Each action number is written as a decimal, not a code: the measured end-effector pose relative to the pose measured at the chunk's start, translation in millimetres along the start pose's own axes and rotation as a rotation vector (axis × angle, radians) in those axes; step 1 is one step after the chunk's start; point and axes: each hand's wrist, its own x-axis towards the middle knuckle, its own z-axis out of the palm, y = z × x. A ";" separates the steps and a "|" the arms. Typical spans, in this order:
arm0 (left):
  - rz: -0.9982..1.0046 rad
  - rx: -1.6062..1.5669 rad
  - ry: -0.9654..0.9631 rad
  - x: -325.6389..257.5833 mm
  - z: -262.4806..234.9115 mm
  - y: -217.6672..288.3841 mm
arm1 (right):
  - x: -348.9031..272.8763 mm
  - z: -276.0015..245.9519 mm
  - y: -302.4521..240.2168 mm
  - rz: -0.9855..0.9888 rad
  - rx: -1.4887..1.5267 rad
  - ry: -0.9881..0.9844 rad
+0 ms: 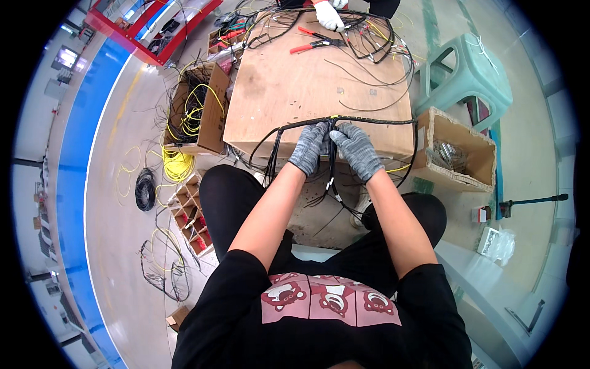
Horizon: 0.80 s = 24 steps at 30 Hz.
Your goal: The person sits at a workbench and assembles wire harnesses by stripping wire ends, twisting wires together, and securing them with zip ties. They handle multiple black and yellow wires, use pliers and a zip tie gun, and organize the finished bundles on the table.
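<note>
Fingers (pixel 342 131) of both gray-gloved hands are closed on a black wire harness (pixel 295 123) at the middle of the frame; the exact placing of the fingertips is too small to be told. By the left hand (pixel 308 147) the harness is gripped just left of a hanging branch (pixel 332 161), and by the right hand (pixel 357 150) just right of it. In the head view, the harness is stretched sideways along the near edge of a wooden worktop (pixel 276 80), with its ends drooping on either side and loose wires hung below centre. At upper centre, red-handled pliers (pixel 318 44) are laid on the worktop, near a second bundle of dark wires (pixel 382 46) touched by another person's white-gloved hand (pixel 329 17). At left, a cardboard box (pixel 215 101) is filled with black and yellow wires; below it, a yellow coil (pixel 178 165) and a black coil (pixel 145 189) are placed on the floor. At upper right, a pale green stool (pixel 470 71) is seen, and beneath it an open box (pixel 464 176).
</note>
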 end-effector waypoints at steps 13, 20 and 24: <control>0.183 0.151 -0.015 -1.4 -5.7 -0.5 | -0.1 -3.9 -2.4 0.056 0.122 -0.057; 0.177 0.224 0.080 6.0 -6.6 -8.8 | -3.5 -7.1 -11.6 0.146 0.192 -0.123; -0.157 -0.046 -0.044 -2.5 -13.2 6.1 | -7.7 -16.0 -18.7 0.241 0.248 -0.204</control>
